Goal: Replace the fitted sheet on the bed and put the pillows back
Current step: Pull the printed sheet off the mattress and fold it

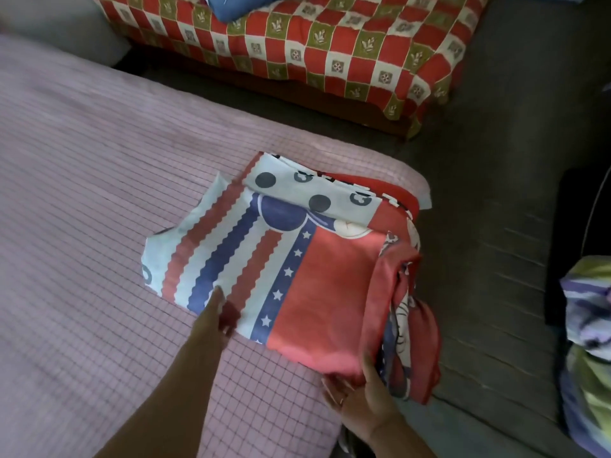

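A folded sheet (297,259) with red, white and blue stripes, stars and dots lies on the corner of the bed, whose mattress (82,193) has a pink checked cover. My left hand (215,317) touches the sheet's near left edge with straight fingers. My right hand (360,391) grips the sheet's near right corner, thumb on top of the red cloth and fingers under it. Part of the sheet hangs over the mattress edge on the right.
A second bed with a red, green and white checked cover (330,44) stands across a dark floor strip (496,226). A blue pillow (238,4) lies on it. A bundle of green and purple cloth (588,342) sits at the right edge.
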`<state>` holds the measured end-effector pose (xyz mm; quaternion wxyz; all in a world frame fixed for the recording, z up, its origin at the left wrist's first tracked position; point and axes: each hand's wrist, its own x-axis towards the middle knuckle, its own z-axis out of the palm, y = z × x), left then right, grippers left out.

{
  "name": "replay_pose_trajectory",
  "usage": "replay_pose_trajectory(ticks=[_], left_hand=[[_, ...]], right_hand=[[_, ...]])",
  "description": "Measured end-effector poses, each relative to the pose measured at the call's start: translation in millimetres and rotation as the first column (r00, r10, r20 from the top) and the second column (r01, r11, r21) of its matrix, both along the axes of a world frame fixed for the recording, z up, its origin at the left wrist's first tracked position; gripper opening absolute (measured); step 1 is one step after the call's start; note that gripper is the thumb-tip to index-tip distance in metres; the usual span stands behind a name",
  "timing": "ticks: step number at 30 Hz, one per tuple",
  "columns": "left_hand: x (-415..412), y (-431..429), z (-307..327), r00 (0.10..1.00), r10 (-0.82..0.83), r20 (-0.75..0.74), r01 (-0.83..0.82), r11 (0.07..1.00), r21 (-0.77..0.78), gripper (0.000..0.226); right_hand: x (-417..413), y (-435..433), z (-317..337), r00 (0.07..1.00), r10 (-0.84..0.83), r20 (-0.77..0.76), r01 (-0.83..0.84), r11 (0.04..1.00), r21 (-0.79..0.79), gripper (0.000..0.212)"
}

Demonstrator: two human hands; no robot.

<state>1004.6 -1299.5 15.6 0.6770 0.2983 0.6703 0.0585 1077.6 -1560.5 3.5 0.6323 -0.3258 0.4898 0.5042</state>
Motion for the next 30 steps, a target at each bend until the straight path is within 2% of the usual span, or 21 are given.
replay_pose_trajectory(ticks=[2, 4, 6, 7, 9, 12, 13, 15, 17, 18, 21, 23, 25, 26, 28, 30], left_hand=[[9.5, 1.0, 0.8, 1.0, -0.014, -0.009, 0.015, 0.999, 0.034, 0.059], [22.4, -0.4, 12.6, 0.99, 0.005, -0.14, 0.015, 0.99, 0.138, 0.06], [45.3, -0.8, 33.5, 0.967, 0.102, -0.232, -0.032, 0.958, 0.285, 0.059], [59.9, 0.4, 44.6, 0.97, 0.125, -0.208, -0.048, 0.94, 0.339, 0.059], [91.1, 6.8, 64.2, 0.984, 0.14, -0.112, -0.086, 0.917, 0.389, 0.052], [143.8, 21.1, 89.5, 0.998, 0.015, -0.063, 0.013, 0.904, 0.428, 0.033], [162.1, 25.9, 96.5, 0.999, -0.035, 0.021, 0.022, 0.9, 0.435, 0.026], [199.1, 31.7, 107.6, 0.952, -0.161, 0.259, 0.045, 0.914, 0.404, 0.021], [230.5, 33.0, 110.6, 0.885, -0.247, 0.395, 0.081, 0.917, 0.39, 0.034], [240.5, 31.5, 110.3, 0.872, -0.256, 0.418, 0.09, 0.922, 0.378, 0.039], [241.1, 22.4, 98.7, 0.869, -0.345, 0.355, 0.186, 0.892, 0.411, 0.044], [220.6, 17.5, 85.6, 0.872, -0.323, 0.368, 0.178, 0.909, 0.376, 0.046], [193.3, 10.8, 72.0, 0.902, -0.287, 0.323, 0.181, 0.93, 0.321, 0.044], [180.7, 6.7, 65.1, 0.917, -0.269, 0.295, 0.188, 0.942, 0.277, 0.043], [160.7, -1.7, 52.6, 0.946, -0.22, 0.239, 0.178, 0.966, 0.185, 0.044], [155.3, -7.2, 43.7, 0.958, -0.168, 0.232, 0.146, 0.983, 0.109, 0.043]], right_hand=[[12.6, 4.9, 2.1, 0.997, -0.079, 0.002, 0.079, 0.996, -0.037, 0.052], [22.6, 3.9, 8.9, 0.99, -0.137, 0.041, 0.138, 0.99, -0.02, 0.054], [34.6, -0.9, 21.8, 0.983, -0.146, 0.116, 0.139, 0.988, 0.063, 0.078], [43.1, -4.2, 26.7, 0.977, -0.153, 0.149, 0.135, 0.984, 0.119, 0.089], [68.1, -10.2, 38.6, 0.959, -0.196, 0.204, 0.147, 0.961, 0.232, 0.088], [123.4, -9.5, 65.3, 0.904, -0.245, 0.35, 0.121, 0.933, 0.339, 0.086], [144.7, -6.2, 74.3, 0.878, -0.243, 0.412, 0.09, 0.93, 0.356, 0.089], [187.6, 2.9, 88.8, 0.822, -0.227, 0.522, 0.045, 0.94, 0.337, 0.083], [224.1, 13.0, 93.4, 0.788, -0.187, 0.587, 0.033, 0.964, 0.263, 0.062], [238.6, 18.2, 93.9, 0.777, -0.146, 0.613, 0.015, 0.977, 0.213, 0.055], [263.9, 33.1, 91.6, 0.727, 0.013, 0.686, -0.091, 0.993, 0.078, 0.056], [267.6, 42.9, 91.2, 0.669, 0.13, 0.732, -0.192, 0.981, 0.002, 0.055], [266.5, 53.5, 90.6, 0.534, 0.309, 0.787, -0.348, 0.929, -0.129, 0.047], [264.1, 59.6, 91.8, 0.427, 0.424, 0.799, -0.424, 0.874, -0.238, 0.044], [259.7, 72.7, 93.9, 0.153, 0.625, 0.765, -0.517, 0.711, -0.477, 0.056], [263.2, 91.6, 98.8, -0.116, 0.718, 0.686, -0.524, 0.543, -0.657, 0.068]])
